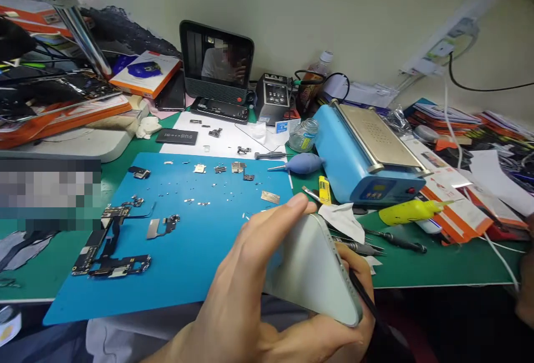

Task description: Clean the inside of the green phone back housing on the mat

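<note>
My left hand (246, 274) grips a pale green phone (311, 268) by its edges, the smooth back turned up and tilted. Its index finger lies along the upper edge, the thumb along the lower one. Fingers of my right hand (359, 265) curl at the phone's right side, by a slim black tool (367, 296); the rest of that hand is hidden behind the phone. On the blue mat (179, 279) lie a phone logic board with flex cables (112, 240), a small flex part (164, 227), a camera module (139, 172) and several tiny screws and metal shields (237, 167).
A blue heating plate machine (346, 157) stands right, with a yellow-green squeeze bottle (406, 211), tweezers and a screwdriver (396, 239) before it. Further back are a blue air blower (304, 164), a glass jar (304, 136), a phone battery (177, 137) and a screen device (217, 63).
</note>
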The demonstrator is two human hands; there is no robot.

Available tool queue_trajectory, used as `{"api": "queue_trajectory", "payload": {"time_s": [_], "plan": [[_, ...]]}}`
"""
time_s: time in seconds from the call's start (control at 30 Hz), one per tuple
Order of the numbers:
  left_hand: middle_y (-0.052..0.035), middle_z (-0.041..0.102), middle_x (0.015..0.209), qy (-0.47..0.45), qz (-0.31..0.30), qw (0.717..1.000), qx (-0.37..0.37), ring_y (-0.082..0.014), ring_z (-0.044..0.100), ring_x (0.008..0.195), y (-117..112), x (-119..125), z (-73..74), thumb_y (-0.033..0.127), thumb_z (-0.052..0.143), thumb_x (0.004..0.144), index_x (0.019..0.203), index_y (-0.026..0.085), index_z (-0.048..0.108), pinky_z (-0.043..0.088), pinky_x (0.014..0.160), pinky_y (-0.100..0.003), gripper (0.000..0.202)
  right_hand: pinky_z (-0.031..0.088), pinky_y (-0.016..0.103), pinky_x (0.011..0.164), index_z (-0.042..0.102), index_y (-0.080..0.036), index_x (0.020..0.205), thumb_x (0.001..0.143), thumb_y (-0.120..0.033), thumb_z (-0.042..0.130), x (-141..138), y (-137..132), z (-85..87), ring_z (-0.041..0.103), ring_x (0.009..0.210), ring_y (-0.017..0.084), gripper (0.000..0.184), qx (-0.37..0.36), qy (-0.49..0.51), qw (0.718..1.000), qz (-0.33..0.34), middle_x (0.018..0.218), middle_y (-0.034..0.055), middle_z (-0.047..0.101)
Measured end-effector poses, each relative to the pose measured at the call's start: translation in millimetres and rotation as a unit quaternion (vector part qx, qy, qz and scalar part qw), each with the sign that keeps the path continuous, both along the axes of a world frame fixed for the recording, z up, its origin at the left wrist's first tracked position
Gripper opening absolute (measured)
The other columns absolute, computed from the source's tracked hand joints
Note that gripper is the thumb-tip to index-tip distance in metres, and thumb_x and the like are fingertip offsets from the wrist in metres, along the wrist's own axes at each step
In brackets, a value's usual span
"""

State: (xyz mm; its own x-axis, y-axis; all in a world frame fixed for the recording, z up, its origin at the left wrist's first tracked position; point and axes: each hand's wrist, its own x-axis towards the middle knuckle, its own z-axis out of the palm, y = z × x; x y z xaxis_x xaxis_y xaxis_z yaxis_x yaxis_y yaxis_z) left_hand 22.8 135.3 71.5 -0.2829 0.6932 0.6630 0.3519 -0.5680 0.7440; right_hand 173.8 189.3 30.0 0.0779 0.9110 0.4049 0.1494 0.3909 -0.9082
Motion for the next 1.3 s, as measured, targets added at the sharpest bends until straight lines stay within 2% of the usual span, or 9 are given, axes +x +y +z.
{"api": "queue_trajectory", "payload": {"time_s": [0.17, 0.33, 0.53, 0.73, 0.83, 0.93, 1.07, 1.2, 1.3], "plan": [[-0.0066, 0.066, 0.164, -0.018, 0.023, 1.000, -0.006, -0.0213, 0.065, 0.152, -3.9, -0.4, -0.7, 0.038, 0.097, 0.092, 0.177, 0.027, 0.038, 0.049, 0.136, -0.032, 0.105, 0.064, 0.031, 0.067, 0.086, -0.030, 0.106, 0.111, -0.044, 0.067, -2.1, 0.1, 3.5, 0.074, 0.068, 0.017, 0.024, 0.028, 0.000, 0.999, 0.018, 0.094, 0.0013, 0.083], [-0.0111, 0.070, 0.160, -0.010, 0.058, 0.998, 0.008, -0.0305, 0.070, 0.147, -7.9, 0.8, -5.8, 0.047, 0.100, 0.086, 0.177, 0.030, 0.041, 0.062, 0.126, -0.046, 0.109, 0.058, 0.027, 0.062, 0.086, -0.032, 0.111, 0.113, -0.041, 0.066, -1.0, -1.9, 0.1, 0.075, 0.070, 0.015, 0.022, 0.029, 0.000, 0.999, 0.018, 0.097, 0.0009, 0.084], [-0.0097, 0.066, 0.163, 0.008, 0.041, 0.999, 0.022, -0.0235, 0.064, 0.153, -7.7, -0.3, -3.9, 0.047, 0.098, 0.089, 0.177, 0.028, 0.039, 0.056, 0.130, -0.034, 0.108, 0.057, 0.029, 0.060, 0.085, -0.029, 0.110, 0.112, -0.046, 0.067, -1.8, -2.0, 4.7, 0.073, 0.067, 0.017, 0.025, 0.028, -0.006, 0.999, 0.016, 0.094, 0.0022, 0.083], [-0.0129, 0.067, 0.160, 0.059, 0.035, 0.997, 0.024, -0.0220, 0.063, 0.154, -0.1, -4.8, 3.9, 0.046, 0.095, 0.092, 0.175, 0.023, 0.038, 0.051, 0.134, -0.033, 0.104, 0.065, 0.038, 0.066, 0.084, -0.031, 0.113, 0.112, -0.046, 0.066, 0.2, -0.8, 0.7, 0.079, 0.076, 0.024, 0.024, 0.034, -0.004, 0.999, 0.027, 0.094, 0.0030, 0.083], [-0.0125, 0.067, 0.157, 0.032, 0.047, 0.997, 0.059, -0.0252, 0.064, 0.150, -1.2, -4.0, -0.4, 0.044, 0.096, 0.091, 0.174, 0.022, 0.042, 0.057, 0.130, -0.037, 0.101, 0.064, 0.038, 0.062, 0.084, -0.030, 0.115, 0.112, -0.042, 0.066, 0.0, -0.5, -5.6, 0.076, 0.073, 0.023, 0.022, 0.027, 0.025, 0.999, 0.034, 0.097, 0.0038, 0.083], [-0.0128, 0.063, 0.156, 0.003, 0.076, 0.995, 0.068, -0.0295, 0.066, 0.143, -13.1, -6.5, -12.1, 0.042, 0.097, 0.090, 0.172, 0.027, 0.046, 0.067, 0.120, -0.044, 0.098, 0.065, 0.036, 0.068, 0.082, -0.026, 0.117, 0.114, -0.038, 0.065, -1.8, 1.4, -10.6, 0.077, 0.078, 0.020, 0.021, 0.021, 0.071, 0.997, 0.039, 0.102, 0.0039, 0.082], [-0.0104, 0.061, 0.149, -0.026, 0.083, 0.995, 0.039, -0.0287, 0.071, 0.141, -37.5, -23.4, -26.5, 0.035, 0.098, 0.089, 0.164, 0.028, 0.058, 0.064, 0.125, -0.042, 0.085, 0.066, 0.039, 0.080, 0.079, -0.024, 0.118, 0.114, -0.036, 0.064, -4.1, 4.7, -10.8, 0.078, 0.092, 0.020, 0.019, 0.035, 0.123, 0.991, 0.030, 0.106, 0.0041, 0.081], [-0.0096, 0.068, 0.147, -0.079, 0.037, 0.996, -0.009, -0.0307, 0.074, 0.141, -57.9, -44.8, -26.8, 0.026, 0.101, 0.084, 0.163, 0.032, 0.060, 0.070, 0.116, -0.039, 0.089, 0.066, 0.039, 0.077, 0.081, -0.024, 0.117, 0.113, -0.037, 0.067, -4.2, 4.1, -10.6, 0.078, 0.093, 0.021, 0.019, 0.026, 0.118, 0.992, 0.039, 0.100, 0.0045, 0.081], [-0.0079, 0.071, 0.151, -0.069, 0.072, 0.995, -0.032, -0.0324, 0.074, 0.143, -70.4, -53.1, -21.6, 0.034, 0.099, 0.089, 0.164, 0.034, 0.060, 0.069, 0.120, -0.044, 0.085, 0.067, 0.038, 0.076, 0.082, -0.023, 0.117, 0.113, -0.037, 0.067, -3.5, 1.9, -12.7, 0.079, 0.093, 0.022, 0.021, 0.020, 0.099, 0.994, 0.043, 0.100, 0.0051, 0.082]]}}
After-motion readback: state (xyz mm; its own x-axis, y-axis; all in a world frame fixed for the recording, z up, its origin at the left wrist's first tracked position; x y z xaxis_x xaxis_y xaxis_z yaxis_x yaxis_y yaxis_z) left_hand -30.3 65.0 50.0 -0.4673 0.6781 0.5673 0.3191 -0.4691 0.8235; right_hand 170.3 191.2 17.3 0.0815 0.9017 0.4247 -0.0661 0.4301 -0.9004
